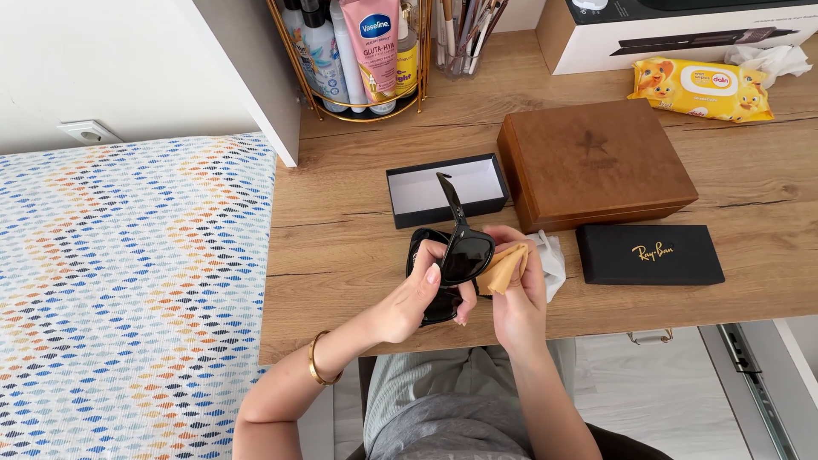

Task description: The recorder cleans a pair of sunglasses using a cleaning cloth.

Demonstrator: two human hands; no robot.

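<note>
My left hand (415, 298) grips a pair of black sunglasses (463, 252) by the frame, with one temple arm sticking up. My right hand (520, 294) presses a tan cleaning cloth (503, 267) against the right side of the dark lens. Both hands hover just above the front part of the wooden desk (341, 247). Under the glasses lies a black case (439, 308), mostly hidden by my left hand. A white tissue (552, 260) lies just right of the cloth.
An open black box with a white inside (445, 187) sits behind the glasses. A brown wooden box (592, 162) and a flat black box lid (649, 254) lie to the right. A gold rack of bottles (358, 55), a yellow wipes pack (700, 88) and a patterned bed (128, 290) surround them.
</note>
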